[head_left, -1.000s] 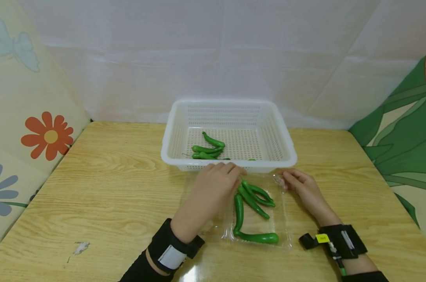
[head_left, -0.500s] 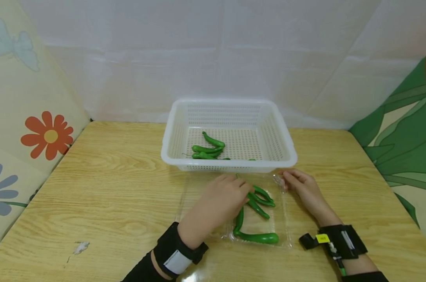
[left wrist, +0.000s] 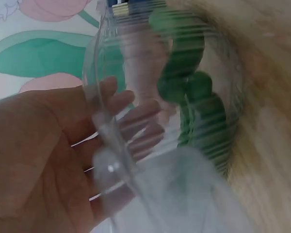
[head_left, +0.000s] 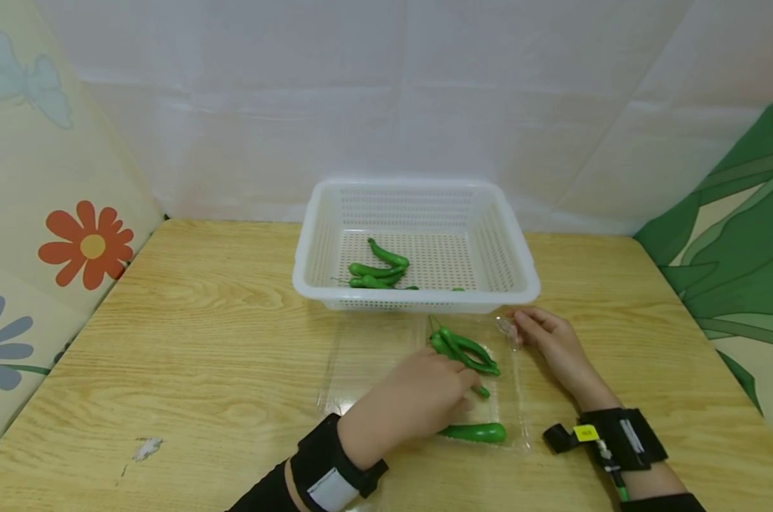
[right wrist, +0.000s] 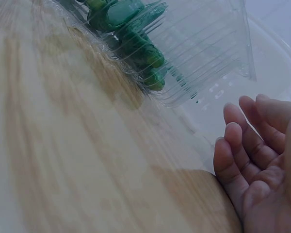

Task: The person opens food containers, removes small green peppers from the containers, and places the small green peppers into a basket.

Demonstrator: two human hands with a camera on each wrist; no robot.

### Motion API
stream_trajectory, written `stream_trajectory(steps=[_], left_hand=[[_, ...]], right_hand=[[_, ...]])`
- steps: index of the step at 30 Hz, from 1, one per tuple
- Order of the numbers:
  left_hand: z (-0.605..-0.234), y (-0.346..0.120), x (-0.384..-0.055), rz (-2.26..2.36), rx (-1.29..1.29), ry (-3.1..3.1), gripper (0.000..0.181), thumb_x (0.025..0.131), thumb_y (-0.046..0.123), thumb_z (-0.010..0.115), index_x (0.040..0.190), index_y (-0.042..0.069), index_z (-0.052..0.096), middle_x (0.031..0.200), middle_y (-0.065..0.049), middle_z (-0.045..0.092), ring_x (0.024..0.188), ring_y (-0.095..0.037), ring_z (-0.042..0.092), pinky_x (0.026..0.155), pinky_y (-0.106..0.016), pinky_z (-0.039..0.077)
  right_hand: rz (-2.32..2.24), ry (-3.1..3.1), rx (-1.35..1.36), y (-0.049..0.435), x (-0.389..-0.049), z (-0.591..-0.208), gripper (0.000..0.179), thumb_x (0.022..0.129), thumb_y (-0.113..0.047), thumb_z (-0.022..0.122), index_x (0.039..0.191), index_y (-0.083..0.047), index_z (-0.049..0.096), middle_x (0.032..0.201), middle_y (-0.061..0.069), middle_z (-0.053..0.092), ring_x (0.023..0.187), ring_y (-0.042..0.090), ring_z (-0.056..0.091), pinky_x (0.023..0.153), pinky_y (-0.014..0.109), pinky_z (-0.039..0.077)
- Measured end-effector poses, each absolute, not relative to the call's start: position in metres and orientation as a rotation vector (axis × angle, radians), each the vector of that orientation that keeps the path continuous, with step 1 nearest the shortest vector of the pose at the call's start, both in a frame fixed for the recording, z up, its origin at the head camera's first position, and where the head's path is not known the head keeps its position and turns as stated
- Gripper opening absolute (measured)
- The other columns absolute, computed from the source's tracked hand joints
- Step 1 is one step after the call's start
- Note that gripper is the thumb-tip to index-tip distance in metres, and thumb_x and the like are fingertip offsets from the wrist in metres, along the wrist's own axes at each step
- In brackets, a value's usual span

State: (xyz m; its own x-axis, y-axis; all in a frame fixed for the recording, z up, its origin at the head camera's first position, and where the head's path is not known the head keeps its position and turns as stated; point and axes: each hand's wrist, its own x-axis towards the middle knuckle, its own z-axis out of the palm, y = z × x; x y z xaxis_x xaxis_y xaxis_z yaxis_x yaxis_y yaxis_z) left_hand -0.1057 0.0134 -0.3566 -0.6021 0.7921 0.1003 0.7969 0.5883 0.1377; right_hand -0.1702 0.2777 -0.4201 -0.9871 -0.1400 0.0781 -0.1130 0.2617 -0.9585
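Observation:
A clear plastic clamshell box [head_left: 373, 345] lies opened out on the table, its right half holding several green chili peppers [head_left: 469, 348]. My left hand [head_left: 418, 398] reaches over that half, fingers among the peppers and hiding part of them. One pepper [head_left: 472, 432] lies crosswise along the near side. In the left wrist view the fingers [left wrist: 145, 116] show loosely extended through the clear wall, beside the peppers [left wrist: 189, 53]. Near the box's far right corner is my right hand [head_left: 549, 341]. The right wrist view shows its fingers [right wrist: 252, 141] loosely bent, with nothing between them.
A white perforated basket [head_left: 418, 297] stands just behind the box, with several more green chili peppers [head_left: 376, 272] at its left. The wooden table [head_left: 220, 320] has a worn patch [head_left: 147, 449] at front left. A white sheet [head_left: 373, 107] hangs behind.
My left hand has moved from the basket's front edge down and right over the peppers in the box, now covering the upright pepper. My right hand has stayed at the corner.

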Motion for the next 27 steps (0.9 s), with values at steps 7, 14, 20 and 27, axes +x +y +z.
stream_trajectory(steps=[7,14,20,27], left_hand=[[-0.361,0.019,-0.097,-0.201,-1.412,-2.841,0.022,0.096,0.036,0.065,0.111,0.022,0.071,0.104,0.012,0.070,0.094,-0.005,0.064,0.077,-0.020,0.046],[-0.361,0.021,-0.093,-0.185,-1.449,-2.831,0.031,0.093,0.046,0.064,0.109,0.019,0.072,0.102,0.010,0.071,0.095,-0.007,0.065,0.082,-0.023,0.049],[-0.365,0.022,-0.092,-0.193,-1.451,-2.807,0.035,0.088,0.050,0.066,0.106,0.021,0.073,0.102,0.010,0.071,0.094,-0.005,0.065,0.079,-0.020,0.049],[-0.367,0.023,-0.092,-0.143,-1.461,-2.806,0.030,0.085,0.051,0.070,0.097,0.023,0.071,0.091,0.012,0.070,0.083,-0.004,0.064,0.070,-0.019,0.048]], right_hand=[[-1.895,2.459,-0.248,0.278,-0.169,-0.419,0.025,0.104,-0.023,0.052,0.110,-0.004,0.067,0.085,-0.006,0.065,0.077,0.004,0.059,0.067,0.018,0.052],[-1.893,2.464,-0.250,0.277,-0.169,-0.419,0.023,0.105,-0.023,0.052,0.109,-0.007,0.067,0.085,-0.007,0.065,0.077,0.004,0.059,0.067,0.018,0.052],[-1.888,2.473,-0.252,0.278,-0.169,-0.419,0.022,0.105,-0.023,0.051,0.109,-0.008,0.068,0.086,-0.007,0.065,0.077,0.004,0.059,0.068,0.018,0.051],[-1.866,2.492,-0.250,0.278,-0.169,-0.419,0.026,0.105,-0.023,0.052,0.113,-0.003,0.067,0.087,-0.008,0.065,0.079,0.003,0.059,0.070,0.016,0.051]])
